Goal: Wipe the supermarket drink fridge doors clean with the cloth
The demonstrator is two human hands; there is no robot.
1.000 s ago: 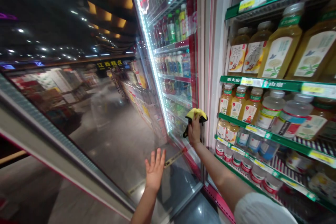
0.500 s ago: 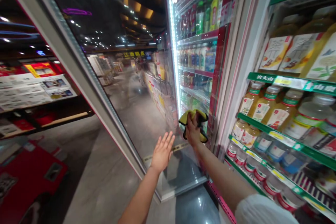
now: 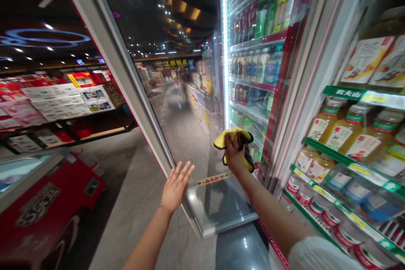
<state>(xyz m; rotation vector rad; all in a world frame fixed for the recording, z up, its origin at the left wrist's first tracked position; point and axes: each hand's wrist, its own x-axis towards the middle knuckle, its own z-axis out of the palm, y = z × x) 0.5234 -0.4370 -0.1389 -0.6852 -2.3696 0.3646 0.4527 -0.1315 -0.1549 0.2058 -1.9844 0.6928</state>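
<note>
An open glass door [image 3: 202, 202] with a pale metal frame stands in front of me. My right hand [image 3: 234, 152] presses a yellow and dark cloth [image 3: 242, 135] against the glass, its fingers closed on the folds. To its left, my left hand [image 3: 176, 186] has its fingers spread near the door's frame edge and holds nothing; whether the palm touches the glass is hidden. Below the cloth, a yellow strip with red marks [image 3: 215, 179] runs across the lower glass.
Shelves of bottles [image 3: 340, 135] with green edges fill the cooler on the right. A red wheeled unit [image 3: 53, 206] stands at the lower left, with a display of boxes [image 3: 60, 101] behind it. Tiled floor [image 3: 126, 194] lies between it and the door.
The view has turned left, so the cooler sits further right. My left hand has shifted left, towards the door frame. The cloth in my right hand has changed shape slightly.
</note>
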